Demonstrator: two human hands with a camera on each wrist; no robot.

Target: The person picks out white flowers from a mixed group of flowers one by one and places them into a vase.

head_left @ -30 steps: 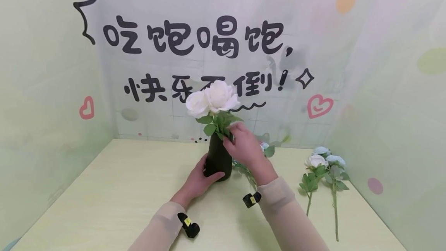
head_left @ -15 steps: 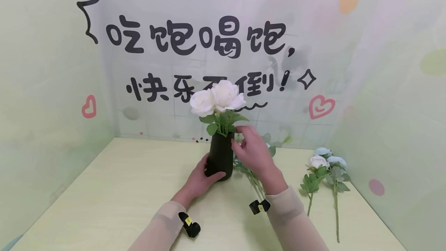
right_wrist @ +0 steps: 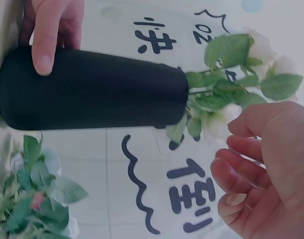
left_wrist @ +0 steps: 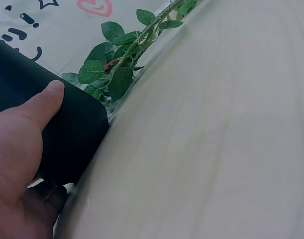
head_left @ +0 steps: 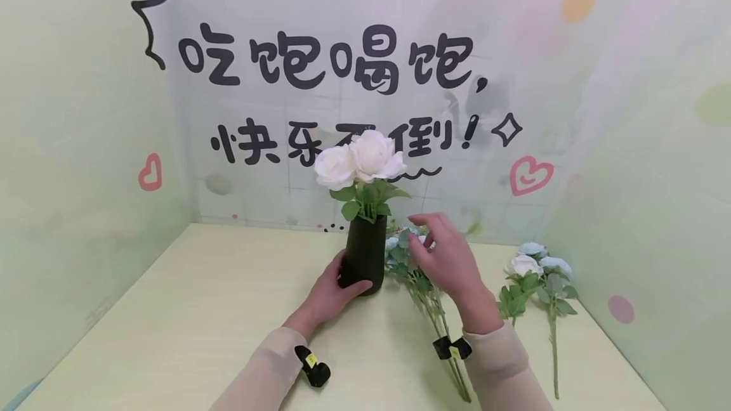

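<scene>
A tall black vase (head_left: pixel 364 254) stands upright on the table, holding white artificial roses (head_left: pixel 374 156) with green leaves at its mouth. My left hand (head_left: pixel 331 290) grips the vase low down; in the left wrist view the thumb (left_wrist: pixel 52 97) lies along its dark side. To the right of the vase, my right hand (head_left: pixel 448 259) is in the air with loosely bent fingers and nothing in them. The right wrist view shows this hand (right_wrist: pixel 271 164) apart from the roses' leaves (right_wrist: pixel 231 92). Pale blue flowers (head_left: pixel 400 252) lie partly hidden behind it.
Long stems (head_left: pixel 442 328) of the blue flowers run toward the front of the table (head_left: pixel 188 322). Further right lie a white rose (head_left: pixel 524 265) and a blue flower stem (head_left: pixel 554 347). A printed wall (head_left: pixel 308 81) closes off the back.
My right hand has come away from the leaves at the vase mouth and moved right and down, uncovering more of the blue flowers. My left hand stays on the vase.
</scene>
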